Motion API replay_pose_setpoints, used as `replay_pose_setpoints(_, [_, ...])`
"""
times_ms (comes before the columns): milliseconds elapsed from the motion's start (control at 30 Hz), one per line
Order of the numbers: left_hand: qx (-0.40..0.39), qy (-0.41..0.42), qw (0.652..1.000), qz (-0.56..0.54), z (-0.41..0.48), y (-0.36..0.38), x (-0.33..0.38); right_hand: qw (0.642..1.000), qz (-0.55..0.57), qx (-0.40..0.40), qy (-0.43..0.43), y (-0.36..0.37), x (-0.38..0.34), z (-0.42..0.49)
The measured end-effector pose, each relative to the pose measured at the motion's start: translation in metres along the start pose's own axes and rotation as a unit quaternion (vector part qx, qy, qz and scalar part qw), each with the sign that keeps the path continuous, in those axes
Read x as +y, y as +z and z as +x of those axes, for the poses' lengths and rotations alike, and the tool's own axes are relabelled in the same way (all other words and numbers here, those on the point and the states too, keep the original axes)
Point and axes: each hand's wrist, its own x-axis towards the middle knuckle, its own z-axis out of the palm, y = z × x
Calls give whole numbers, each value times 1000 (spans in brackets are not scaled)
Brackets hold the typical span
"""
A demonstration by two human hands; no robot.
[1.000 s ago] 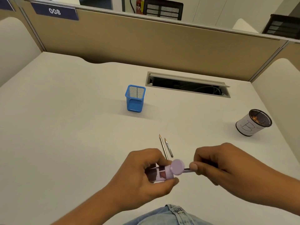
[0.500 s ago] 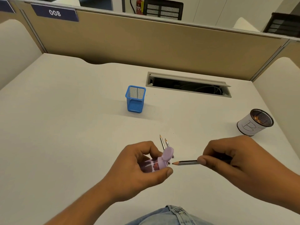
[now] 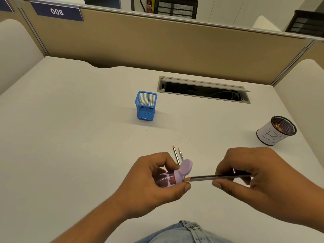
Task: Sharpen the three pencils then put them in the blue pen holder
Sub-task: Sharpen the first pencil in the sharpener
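My left hand grips a lilac pencil sharpener with a clear shavings barrel and a round lid flipped up. My right hand pinches a dark pencil held level, its sharpened tip touching the sharpener's mouth. Two other pencils lie side by side on the white desk just beyond my left hand, points facing away from me. The blue mesh pen holder stands upright farther back, with nothing visible inside it.
A round mesh cup wrapped in white paper, with shavings inside, stands at the right. An open cable slot is cut into the desk behind the holder. Beige partitions close the desk's back and sides.
The pencil was pulled out of the sharpener to the right, showing its sharpened tip. It has since moved back left until the tip touches the sharpener's mouth.
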Motion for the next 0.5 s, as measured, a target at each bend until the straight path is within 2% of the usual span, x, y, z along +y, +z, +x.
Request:
replay_pose_setpoints(267, [9, 8, 999, -30, 0, -1, 2, 999, -16, 22, -20, -3, 7, 2])
replay_pose_setpoints(500, [1, 8, 1000, -13, -2, 1, 7, 997, -54, -22, -48, -2, 5, 2])
